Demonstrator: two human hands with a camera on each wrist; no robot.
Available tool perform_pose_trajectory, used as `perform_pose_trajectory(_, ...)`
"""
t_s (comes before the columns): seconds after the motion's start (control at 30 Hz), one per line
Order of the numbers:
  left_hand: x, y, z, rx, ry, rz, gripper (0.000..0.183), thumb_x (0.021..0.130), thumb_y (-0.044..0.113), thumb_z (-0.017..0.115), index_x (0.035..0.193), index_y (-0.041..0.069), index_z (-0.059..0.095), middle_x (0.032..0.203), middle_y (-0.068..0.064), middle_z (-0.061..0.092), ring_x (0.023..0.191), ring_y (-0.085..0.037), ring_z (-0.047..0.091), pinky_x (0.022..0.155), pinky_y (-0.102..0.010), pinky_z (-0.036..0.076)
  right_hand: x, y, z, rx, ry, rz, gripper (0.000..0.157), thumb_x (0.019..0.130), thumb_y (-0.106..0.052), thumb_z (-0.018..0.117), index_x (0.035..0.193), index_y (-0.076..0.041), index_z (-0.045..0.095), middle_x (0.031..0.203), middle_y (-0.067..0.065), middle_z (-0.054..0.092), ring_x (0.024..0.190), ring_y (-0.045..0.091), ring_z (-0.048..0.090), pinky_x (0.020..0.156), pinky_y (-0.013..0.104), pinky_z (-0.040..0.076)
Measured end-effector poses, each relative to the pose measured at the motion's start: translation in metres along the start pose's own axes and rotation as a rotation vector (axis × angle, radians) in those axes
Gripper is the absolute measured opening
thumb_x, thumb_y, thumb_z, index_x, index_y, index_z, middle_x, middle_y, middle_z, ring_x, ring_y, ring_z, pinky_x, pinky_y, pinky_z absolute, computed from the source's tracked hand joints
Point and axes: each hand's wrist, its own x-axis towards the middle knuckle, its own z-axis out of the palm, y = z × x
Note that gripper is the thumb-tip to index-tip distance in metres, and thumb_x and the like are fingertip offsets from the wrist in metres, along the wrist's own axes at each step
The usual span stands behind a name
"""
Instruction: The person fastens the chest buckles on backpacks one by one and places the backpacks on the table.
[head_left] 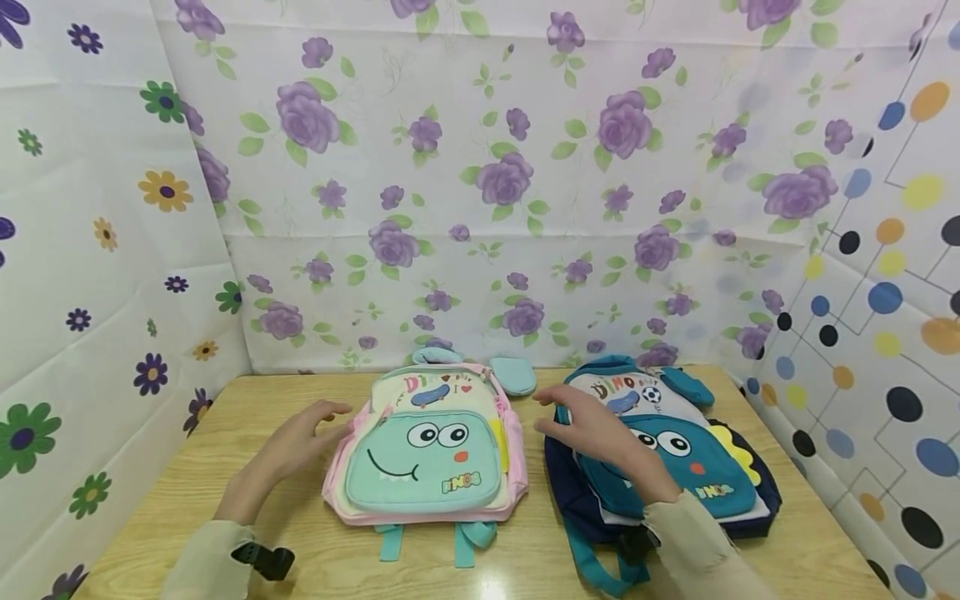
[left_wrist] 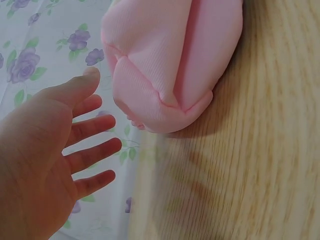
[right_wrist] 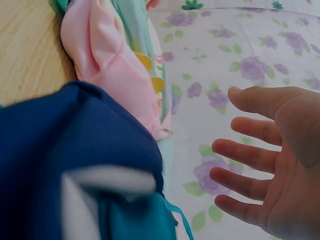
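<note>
A pink and mint children's backpack (head_left: 427, 458) with a cartoon dinosaur face lies front up on the wooden table. Just off its left side hovers my left hand (head_left: 303, 433), fingers relaxed and apart, holding nothing. The left wrist view shows the spread fingers close beside the pink side panel (left_wrist: 165, 65). To the right lies a navy and teal backpack (head_left: 675, 467) of the same design. Above its left half is my right hand (head_left: 588, 425), fingers stretched toward the pink backpack and nothing in them. In the right wrist view the navy fabric (right_wrist: 85, 135) sits below the extended fingers.
The wooden table (head_left: 225, 458) is backed by a flower-print cloth (head_left: 465, 275). Side cloths with daisies and coloured dots flank it. Mint straps (head_left: 465, 546) hang from the pink backpack's lower edge, and a teal strap (head_left: 592, 567) loops in front of the navy one.
</note>
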Motion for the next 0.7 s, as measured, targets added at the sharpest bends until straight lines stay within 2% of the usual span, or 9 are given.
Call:
perform_pose_trajectory(0.23,0.003,-0.001,0.004,-0.025,-0.024,-0.015,0.052,0.1,0.045,0.057,0.139,0.011,0.055,0.136,-0.014,0.058,0.126,-0.04,0.053,0.096,-0.06,0.046,0.012,-0.014,0.016,0.042,-0.034,0.026,0.046,0.096,-0.034,0.066,0.138,-0.015,0.058,0.133,0.006,0.061,0.124,0.031,0.055,0.099,0.05,0.048)
perform_pose_trajectory(0.47,0.005,-0.003,0.013,-0.048,-0.053,-0.004,0.05,0.099,0.044,0.058,0.137,0.011,0.057,0.136,-0.013,0.059,0.124,-0.038,0.054,0.098,-0.058,0.046,0.019,-0.016,0.032,0.104,-0.124,0.014,0.047,0.097,-0.029,0.064,0.139,-0.01,0.055,0.139,0.009,0.056,0.124,0.035,0.054,0.1,0.051,0.047)
perform_pose_trajectory(0.7,0.005,-0.007,0.013,-0.081,-0.064,-0.02,0.054,0.098,0.046,0.059,0.138,0.011,0.056,0.139,-0.015,0.056,0.124,-0.039,0.054,0.099,-0.057,0.046,0.029,-0.019,0.045,0.072,-0.16,0.003,0.056,0.091,-0.032,0.07,0.139,-0.009,0.054,0.141,0.013,0.052,0.128,0.031,0.051,0.106,0.05,0.043)
